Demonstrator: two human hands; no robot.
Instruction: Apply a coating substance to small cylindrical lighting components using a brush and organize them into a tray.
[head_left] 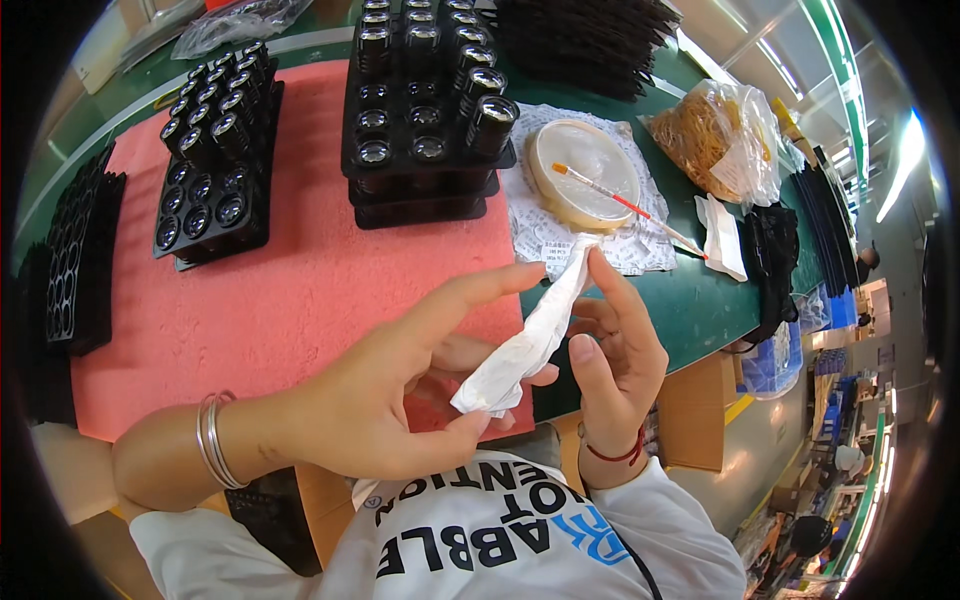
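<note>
Between my hands, a folded strip of white tissue (530, 345) slants from low left to upper right. My left hand (390, 385) has its lower end between the thumb and the fingers behind it, with the index finger stretched out above. The upper end is touched by the index fingertip of my right hand (620, 350), whose other fingers curl behind. Just beyond the tissue lies a round, shallow, translucent dish (590, 170) on a patterned cloth (530, 215). A thin brush (630, 207) with a red handle rests across the dish's rim.
A pink mat (300, 300) carries two black trays (425, 190) (215, 245) of shiny-topped black cylinders. More black trays (80, 260) stack at far left. On the green table (700, 320) sit a clear bag of yellowish bits (720, 140), another folded tissue (720, 240) and black cloth (772, 265).
</note>
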